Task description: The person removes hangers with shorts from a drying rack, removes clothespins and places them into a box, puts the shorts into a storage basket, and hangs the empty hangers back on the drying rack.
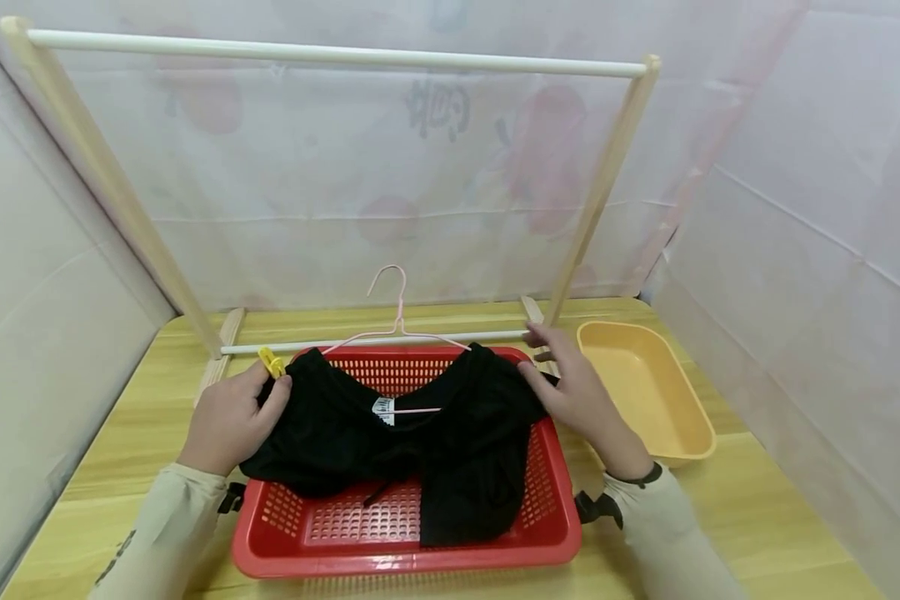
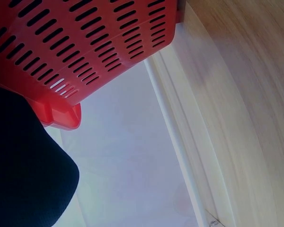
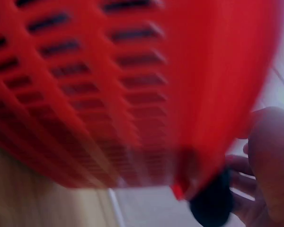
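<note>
A black garment (image 1: 457,433), which looks like shorts with a white label inside the waist, lies on a pink wire hanger (image 1: 400,321) across the red basket (image 1: 405,560). My left hand (image 1: 228,417) pinches a yellow clothespin (image 1: 272,362) at the garment's upper left corner. At the upper right corner my right hand (image 1: 577,387) has its fingers spread, thumb against the cloth. Dark cloth (image 2: 28,165) hangs beside the basket in the left wrist view, where the left hand is out of sight. In the right wrist view, blurred, the right fingers (image 3: 244,179) are beside dark cloth (image 3: 212,203).
Behind the basket stands a wooden rack (image 1: 603,183) with a white top rail (image 1: 337,54) and a low white bar (image 1: 262,347). A yellow tray (image 1: 645,392) sits to the right on the wood-grain table (image 1: 112,467). Pale cloth walls (image 1: 810,250) enclose the table.
</note>
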Action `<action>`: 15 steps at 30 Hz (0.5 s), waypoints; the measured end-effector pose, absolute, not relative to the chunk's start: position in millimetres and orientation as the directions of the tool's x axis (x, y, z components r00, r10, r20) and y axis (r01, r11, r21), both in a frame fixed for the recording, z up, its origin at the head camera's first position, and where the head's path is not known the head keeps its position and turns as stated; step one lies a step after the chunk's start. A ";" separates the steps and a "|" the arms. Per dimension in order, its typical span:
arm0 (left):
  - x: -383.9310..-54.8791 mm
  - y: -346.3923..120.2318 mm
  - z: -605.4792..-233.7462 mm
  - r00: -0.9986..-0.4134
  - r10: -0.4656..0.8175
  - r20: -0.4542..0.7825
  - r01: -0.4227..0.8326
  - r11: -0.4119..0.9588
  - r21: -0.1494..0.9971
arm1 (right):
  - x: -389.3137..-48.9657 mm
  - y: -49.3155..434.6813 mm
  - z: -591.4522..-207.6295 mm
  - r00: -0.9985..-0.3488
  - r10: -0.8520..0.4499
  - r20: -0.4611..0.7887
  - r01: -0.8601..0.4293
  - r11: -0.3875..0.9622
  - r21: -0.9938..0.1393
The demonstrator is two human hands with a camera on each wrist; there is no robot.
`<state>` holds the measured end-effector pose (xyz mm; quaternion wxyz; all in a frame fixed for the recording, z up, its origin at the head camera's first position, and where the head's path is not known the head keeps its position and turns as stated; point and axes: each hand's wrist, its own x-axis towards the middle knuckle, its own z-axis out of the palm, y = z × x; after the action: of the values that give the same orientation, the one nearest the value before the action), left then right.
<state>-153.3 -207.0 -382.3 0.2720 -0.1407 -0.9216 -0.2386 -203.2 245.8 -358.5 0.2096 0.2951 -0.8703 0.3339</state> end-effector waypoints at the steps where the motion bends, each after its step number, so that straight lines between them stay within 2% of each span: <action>1: -153.5 -206.6 -382.4 -0.814 0.129 0.566 0.388 0.846 0.365 | -203.0 243.0 -361.6 -0.735 -0.405 0.544 -0.663 0.596 -0.453; 7: -154.4 -205.7 -382.8 -0.826 0.126 0.550 0.381 0.843 0.379 | -201.5 232.2 -373.0 -0.747 -0.495 0.444 -0.657 0.650 -0.383; 15: -154.7 -205.8 -384.2 -0.829 0.111 0.548 0.372 0.841 0.393 | -199.2 225.4 -371.3 -0.779 -0.502 0.376 -0.617 0.722 -0.312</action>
<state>-154.7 -205.8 -384.2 0.2614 -0.1309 -0.9231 -0.2499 -199.2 225.4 -371.3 0.1334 0.3047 -0.9184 0.2144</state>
